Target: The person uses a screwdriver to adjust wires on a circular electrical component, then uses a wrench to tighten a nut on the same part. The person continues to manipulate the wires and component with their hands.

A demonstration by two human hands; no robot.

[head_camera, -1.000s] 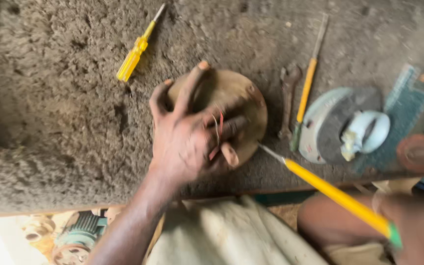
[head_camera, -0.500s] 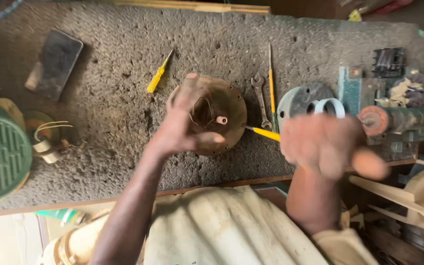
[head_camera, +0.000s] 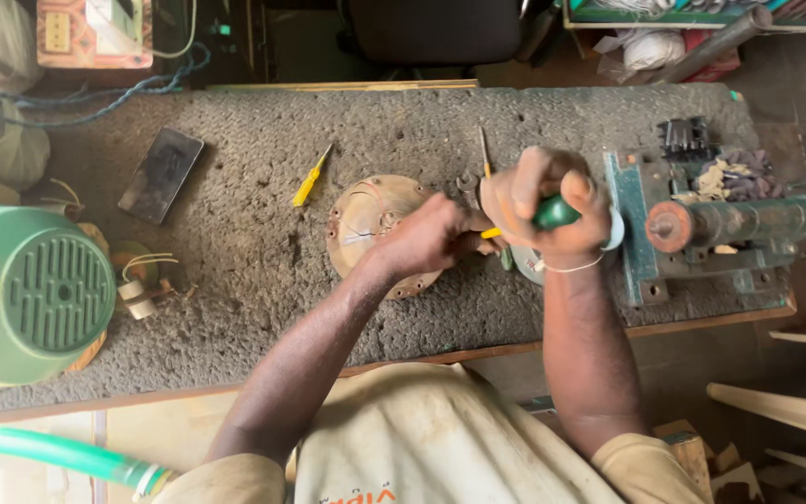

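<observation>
Right now your left hand (head_camera: pixel 431 241) lies curled over the right part of the round brown metal cover (head_camera: pixel 370 231), fingers bent and pressing on it, near the middle of the rough grey workbench (head_camera: pixel 263 271). Your right hand (head_camera: pixel 552 207) is closed in a fist around the green end of a yellow-shafted screwdriver (head_camera: pixel 543 217), whose shaft runs left toward your left hand; its tip is hidden there, so it is probably at the cover, though the view does not settle it. Far-left of the cover lies a small yellow screwdriver (head_camera: pixel 311 177), and further left a dark phone (head_camera: pixel 160 175). At the left edge sits a green motor housing (head_camera: pixel 30 294). Just right of your fist stands a blue-green machine base (head_camera: pixel 641 233) carrying a rusty shaft (head_camera: pixel 748 221). A green hose (head_camera: pixel 58 455) crosses the near-left corner.
</observation>
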